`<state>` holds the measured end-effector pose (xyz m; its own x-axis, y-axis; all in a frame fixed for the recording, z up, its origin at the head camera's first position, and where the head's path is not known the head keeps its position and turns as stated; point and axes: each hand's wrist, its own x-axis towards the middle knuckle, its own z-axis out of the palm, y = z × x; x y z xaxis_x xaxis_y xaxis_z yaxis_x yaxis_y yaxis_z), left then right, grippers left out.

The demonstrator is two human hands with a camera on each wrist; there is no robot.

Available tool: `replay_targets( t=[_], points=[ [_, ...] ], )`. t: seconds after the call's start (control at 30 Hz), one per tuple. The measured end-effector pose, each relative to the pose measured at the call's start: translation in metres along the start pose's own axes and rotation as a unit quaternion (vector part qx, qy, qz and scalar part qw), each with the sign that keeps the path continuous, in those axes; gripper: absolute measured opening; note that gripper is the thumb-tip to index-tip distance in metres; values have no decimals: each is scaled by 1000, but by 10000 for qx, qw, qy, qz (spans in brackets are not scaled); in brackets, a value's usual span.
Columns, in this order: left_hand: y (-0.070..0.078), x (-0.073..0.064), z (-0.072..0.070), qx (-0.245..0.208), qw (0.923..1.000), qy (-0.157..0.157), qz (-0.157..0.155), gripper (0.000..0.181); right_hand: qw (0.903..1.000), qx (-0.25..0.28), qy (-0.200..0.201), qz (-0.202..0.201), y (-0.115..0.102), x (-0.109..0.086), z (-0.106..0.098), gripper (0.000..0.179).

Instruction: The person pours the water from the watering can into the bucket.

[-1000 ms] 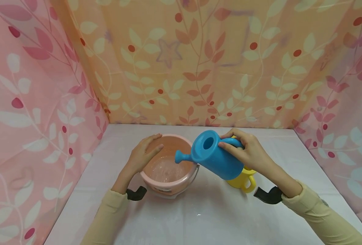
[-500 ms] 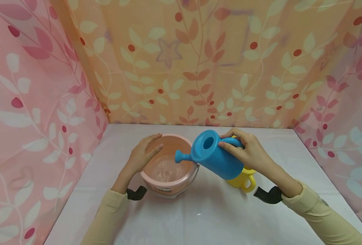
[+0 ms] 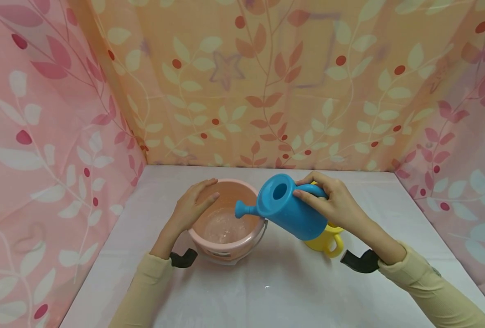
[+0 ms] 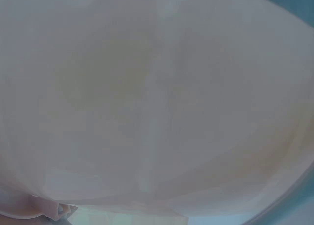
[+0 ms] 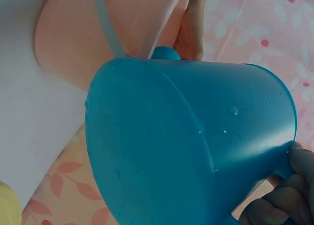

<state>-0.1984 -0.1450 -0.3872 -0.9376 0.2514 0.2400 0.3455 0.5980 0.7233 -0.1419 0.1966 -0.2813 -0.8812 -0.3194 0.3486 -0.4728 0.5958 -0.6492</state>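
Observation:
My right hand [image 3: 328,198] grips the handle of a blue toy watering can [image 3: 293,212] and holds it tilted, spout [image 3: 245,209] over the pink bucket [image 3: 230,250]. Rippling water [image 3: 226,225] lies in the bucket. My left hand [image 3: 191,205] is at the bucket's left rim, fingers and thumb extended over it; whether it bears on the rim I cannot tell. The right wrist view has the can's wet base [image 5: 142,141] close up, with fingers [image 5: 279,203] at the handle. Only the blurred bucket wall [image 4: 147,107] fills most of the left wrist view.
A yellow cup [image 3: 326,241] with a handle stands behind and below the can, partly hidden. The bucket's wire handle [image 3: 263,232] hangs at its right side. Water drops [image 3: 266,286] lie on the white tabletop [image 3: 267,305]. Patterned cloth [image 3: 267,91] encloses the table's back and sides.
Both hands and the watering can stay practically still. The ripples on the water in the bucket have shifted.

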Motion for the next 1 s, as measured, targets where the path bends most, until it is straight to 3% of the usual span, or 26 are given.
replay_targets(
  t=[1.0],
  points=[
    [-3,2,1,7,10000,29,65,52,9999,-23,15,-120,-3,2,0,21]
  ],
)
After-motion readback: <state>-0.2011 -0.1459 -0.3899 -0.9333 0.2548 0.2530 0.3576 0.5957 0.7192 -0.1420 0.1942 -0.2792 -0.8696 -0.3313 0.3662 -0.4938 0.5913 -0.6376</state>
